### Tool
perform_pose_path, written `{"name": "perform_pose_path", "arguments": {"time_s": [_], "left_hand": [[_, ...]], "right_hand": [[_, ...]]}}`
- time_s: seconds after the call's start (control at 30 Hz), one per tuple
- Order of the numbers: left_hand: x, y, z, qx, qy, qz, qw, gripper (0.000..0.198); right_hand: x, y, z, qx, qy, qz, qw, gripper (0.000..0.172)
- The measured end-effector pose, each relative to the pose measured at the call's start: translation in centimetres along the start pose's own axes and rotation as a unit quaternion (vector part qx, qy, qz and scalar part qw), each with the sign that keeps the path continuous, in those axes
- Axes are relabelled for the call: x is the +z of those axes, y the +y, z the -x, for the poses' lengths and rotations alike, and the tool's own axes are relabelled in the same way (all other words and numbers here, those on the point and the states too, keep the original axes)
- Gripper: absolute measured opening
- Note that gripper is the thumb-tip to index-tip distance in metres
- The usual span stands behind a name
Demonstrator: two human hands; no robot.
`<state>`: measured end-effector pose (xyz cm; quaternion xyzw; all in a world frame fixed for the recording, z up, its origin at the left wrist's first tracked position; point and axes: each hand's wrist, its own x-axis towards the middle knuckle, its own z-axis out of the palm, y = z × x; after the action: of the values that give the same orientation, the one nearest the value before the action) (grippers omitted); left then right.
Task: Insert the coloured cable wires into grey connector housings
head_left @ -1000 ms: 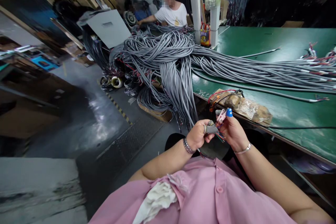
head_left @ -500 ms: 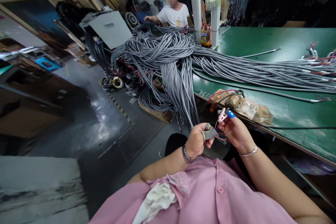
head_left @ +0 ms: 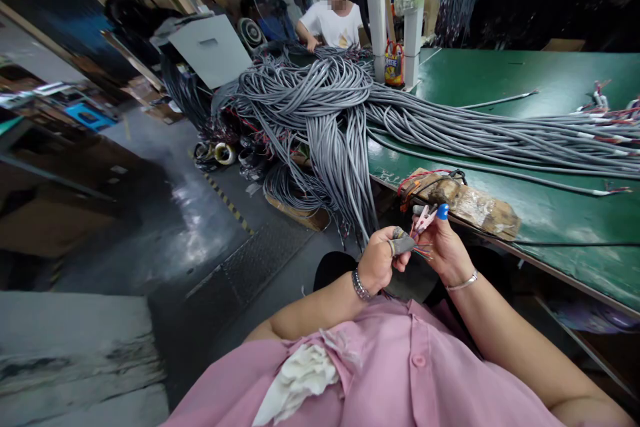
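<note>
My left hand [head_left: 383,259], with grey coverings on its thumb and finger, is closed around the stripped end of a grey cable. Thin coloured wires [head_left: 423,251] fan out from that grip toward the right. My right hand [head_left: 447,250], a blue cover on its thumb, is closed on a small pink clip [head_left: 425,219]. The clip sits close to the wire ends; whether its jaws bite a wire I cannot make out. A large bundle of grey cables [head_left: 340,153] hangs over the table edge just beyond my left hand.
A tape-wrapped block [head_left: 473,207] with red and black leads lies at the near edge of the green table [head_left: 560,213]. More grey cables [head_left: 480,130] stretch along it to the right. White posts [head_left: 377,13] rise from the table. A co-worker [head_left: 335,20] sits behind the pile.
My right hand has come slightly closer to my left, and the clip has tilted. The co-worker's arm has drawn inward onto the cable pile.
</note>
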<state>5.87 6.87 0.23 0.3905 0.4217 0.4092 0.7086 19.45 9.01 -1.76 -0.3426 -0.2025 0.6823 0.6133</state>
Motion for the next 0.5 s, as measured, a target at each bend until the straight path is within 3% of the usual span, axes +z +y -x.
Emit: {"name": "perform_pose_path", "arguments": {"time_s": [0.13, 0.27, 0.5], "left_hand": [[0.1, -0.2, -0.2, 0.004, -0.003, -0.013, 1.000, 0.029], [0.0, -0.4, -0.3, 0.005, -0.007, -0.012, 1.000, 0.028], [-0.2, -0.4, 0.9, 0.021, -0.006, -0.001, 1.000, 0.029]], "right_hand": [[0.4, 0.1, 0.0, -0.017, 0.015, -0.004, 1.000, 0.049], [0.4, 0.3, 0.2, 0.009, 0.024, -0.038, 0.999, 0.048], [0.2, 0.0, 0.7, 0.041, -0.036, -0.065, 0.996, 0.054]]}}
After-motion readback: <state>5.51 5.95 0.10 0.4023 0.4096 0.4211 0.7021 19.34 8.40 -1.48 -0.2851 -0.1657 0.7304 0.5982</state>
